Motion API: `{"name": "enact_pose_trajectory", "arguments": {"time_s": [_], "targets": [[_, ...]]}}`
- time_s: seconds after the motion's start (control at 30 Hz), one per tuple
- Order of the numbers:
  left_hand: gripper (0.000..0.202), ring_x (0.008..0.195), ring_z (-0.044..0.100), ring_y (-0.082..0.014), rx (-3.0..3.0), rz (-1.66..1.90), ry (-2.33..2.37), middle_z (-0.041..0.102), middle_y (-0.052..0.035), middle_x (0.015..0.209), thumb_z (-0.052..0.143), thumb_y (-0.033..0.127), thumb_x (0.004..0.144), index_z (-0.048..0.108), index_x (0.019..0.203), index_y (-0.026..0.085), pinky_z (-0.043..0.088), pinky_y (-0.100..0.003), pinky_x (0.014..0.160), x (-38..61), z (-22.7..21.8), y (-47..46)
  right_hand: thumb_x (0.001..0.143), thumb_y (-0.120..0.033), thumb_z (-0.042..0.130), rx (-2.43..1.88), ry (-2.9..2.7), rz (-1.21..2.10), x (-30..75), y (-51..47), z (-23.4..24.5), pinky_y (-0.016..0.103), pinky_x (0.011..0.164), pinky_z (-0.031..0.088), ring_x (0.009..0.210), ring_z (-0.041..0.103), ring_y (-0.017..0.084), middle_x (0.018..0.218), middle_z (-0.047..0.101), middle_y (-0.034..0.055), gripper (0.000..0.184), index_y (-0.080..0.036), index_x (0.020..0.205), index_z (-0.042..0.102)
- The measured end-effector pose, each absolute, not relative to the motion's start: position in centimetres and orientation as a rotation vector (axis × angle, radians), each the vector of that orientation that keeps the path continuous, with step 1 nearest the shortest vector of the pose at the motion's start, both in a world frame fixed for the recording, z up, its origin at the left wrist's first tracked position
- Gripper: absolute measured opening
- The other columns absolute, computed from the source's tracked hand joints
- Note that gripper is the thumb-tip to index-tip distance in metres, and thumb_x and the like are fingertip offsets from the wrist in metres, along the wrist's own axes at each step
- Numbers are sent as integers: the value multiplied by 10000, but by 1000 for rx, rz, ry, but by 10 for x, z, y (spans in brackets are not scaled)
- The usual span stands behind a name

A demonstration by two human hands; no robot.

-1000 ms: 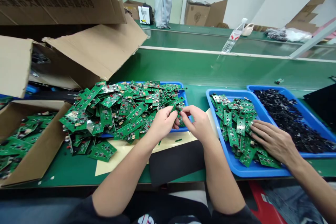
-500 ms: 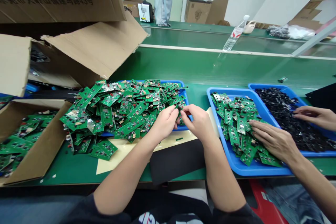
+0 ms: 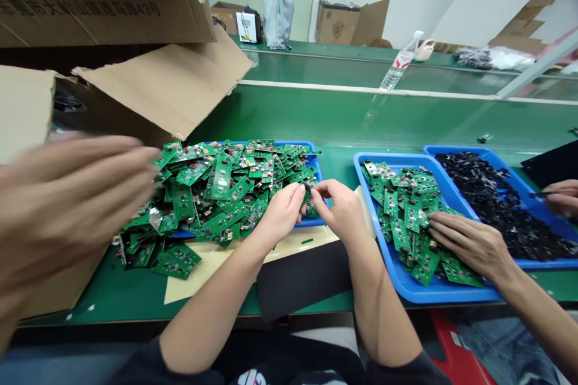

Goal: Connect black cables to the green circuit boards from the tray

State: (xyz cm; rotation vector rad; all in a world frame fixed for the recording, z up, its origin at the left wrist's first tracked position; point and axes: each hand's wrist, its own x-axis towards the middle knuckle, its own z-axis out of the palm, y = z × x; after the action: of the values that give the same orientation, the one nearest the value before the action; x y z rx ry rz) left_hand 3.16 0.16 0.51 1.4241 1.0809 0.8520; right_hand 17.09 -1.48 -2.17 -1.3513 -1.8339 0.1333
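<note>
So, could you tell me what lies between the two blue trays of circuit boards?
In the head view: the person's right hand and a cream paper sheet.

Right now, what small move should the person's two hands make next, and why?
Probably lay down the small green piece pinched between the left hand and right hand before taking another: both hands are busy with it, right over the blue tray heaped with green circuit boards.
</note>
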Motion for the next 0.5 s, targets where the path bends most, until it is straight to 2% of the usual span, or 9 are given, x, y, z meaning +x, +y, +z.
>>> {"name": "enact_pose_trajectory", "arguments": {"time_s": [0.33,0.43,0.5], "targets": [[353,400,437,-85,1545,800,1098,472,43,496,378,316,910,428,585,189,341,-208,462,30,0,3,857,-209,483,-1242,-1804,116,174,-14,-20,330,700,518,777,607,193,831,624,80,74,-190,853,555],[358,405,436,-85,1567,795,1095,466,44,495,376,330,913,434,590,186,343,-207,467,30,-1,4,854,-183,476,-1185,-1793,120,174,-13,-21,357,802,521,927,611,211,953,625,108,108,-189,919,562],[366,404,429,-85,1562,811,1096,463,43,493,385,358,912,440,593,185,341,-207,461,29,-1,4,847,-178,489,-1167,-1767,119,174,-13,-21,386,877,501,1025,590,226,1115,590,150,220,-168,1061,539]]}}
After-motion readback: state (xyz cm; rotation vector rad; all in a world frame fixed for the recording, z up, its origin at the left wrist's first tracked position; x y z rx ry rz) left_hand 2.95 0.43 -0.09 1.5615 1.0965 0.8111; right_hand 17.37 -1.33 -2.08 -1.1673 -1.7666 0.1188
